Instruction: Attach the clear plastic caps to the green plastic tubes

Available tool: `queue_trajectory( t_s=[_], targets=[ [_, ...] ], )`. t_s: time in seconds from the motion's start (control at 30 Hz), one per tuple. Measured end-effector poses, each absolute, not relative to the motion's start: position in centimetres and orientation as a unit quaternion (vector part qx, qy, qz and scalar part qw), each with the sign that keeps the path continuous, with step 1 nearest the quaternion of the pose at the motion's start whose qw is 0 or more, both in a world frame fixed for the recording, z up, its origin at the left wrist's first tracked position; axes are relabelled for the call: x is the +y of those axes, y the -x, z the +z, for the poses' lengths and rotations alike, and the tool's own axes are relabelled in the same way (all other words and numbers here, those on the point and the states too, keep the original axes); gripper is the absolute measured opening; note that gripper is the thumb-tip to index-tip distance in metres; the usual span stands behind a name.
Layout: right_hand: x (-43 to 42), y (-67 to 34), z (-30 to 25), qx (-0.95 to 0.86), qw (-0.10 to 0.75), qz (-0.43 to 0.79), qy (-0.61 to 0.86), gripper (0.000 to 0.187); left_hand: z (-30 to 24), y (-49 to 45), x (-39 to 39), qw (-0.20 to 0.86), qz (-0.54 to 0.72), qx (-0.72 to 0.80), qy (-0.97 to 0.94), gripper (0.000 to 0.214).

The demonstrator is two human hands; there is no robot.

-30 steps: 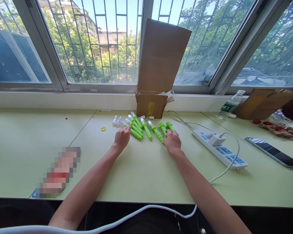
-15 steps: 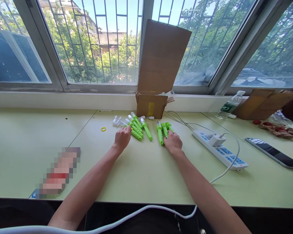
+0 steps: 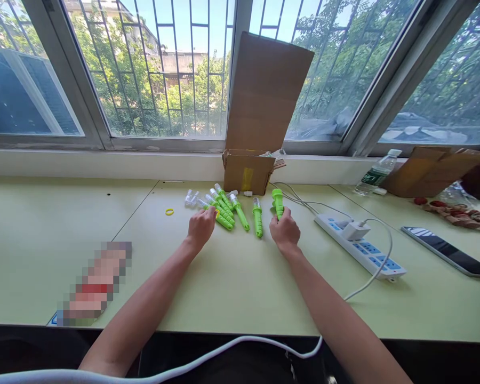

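Note:
Several green plastic tubes with clear caps (image 3: 224, 209) lie in a row on the pale green table (image 3: 232, 282). My left hand (image 3: 200, 226) rests on the near ends of the leftmost tubes, fingers curled over them. My right hand (image 3: 285, 231) is closed around a green tube with a flared top (image 3: 278, 201), which sticks up and away from the fist. One single green tube (image 3: 257, 218) lies alone between the two hands. Small clear caps (image 3: 191, 198) sit at the far left of the row.
An open cardboard box (image 3: 248, 169) stands behind the tubes under the window. A yellow ring (image 3: 169, 212) lies left. A white power strip (image 3: 360, 244) with a plugged charger, a phone (image 3: 448, 249), a water bottle (image 3: 376, 171) and a cable sit to the right.
My right hand has closed on green tubes and lifted them off the table, leaving one tube lying alone. My left hand has stayed on the left group.

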State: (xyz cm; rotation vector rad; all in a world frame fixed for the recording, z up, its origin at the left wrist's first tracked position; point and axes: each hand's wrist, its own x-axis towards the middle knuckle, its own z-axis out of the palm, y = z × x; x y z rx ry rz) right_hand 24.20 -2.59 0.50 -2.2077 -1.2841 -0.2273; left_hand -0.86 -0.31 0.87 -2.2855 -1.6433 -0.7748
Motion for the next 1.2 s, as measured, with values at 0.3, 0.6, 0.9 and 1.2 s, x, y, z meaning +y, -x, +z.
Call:
queue_trajectory(
  t_s=[0.3, 0.6, 0.9, 1.2],
  targets=[
    [-2.9, -22.9, 0.6, -0.519, 0.376, -0.093, 0.762, 0.032, 0.7, 0.9, -0.2, 0.088, -0.273, -0.560, 0.777, 0.031],
    [-3.4, -21.9, 0.0, -0.604, 0.336, -0.116, 0.713, 0.025, 0.7, 1.0, -0.1, 0.097, -0.284, -0.547, 0.782, 0.025],
    [-4.2, -21.0, 0.2, -0.703, 0.282, -0.111, 0.643, 0.036, 0.6, 0.8, -0.3, 0.084, -0.307, -0.503, 0.803, 0.017],
    [-5.2, -19.5, 0.6, -0.777, 0.192, -0.047, 0.597, 0.039, -0.1, -0.4, -0.9, -0.079, -0.402, -0.479, 0.776, 0.016]
  ],
)
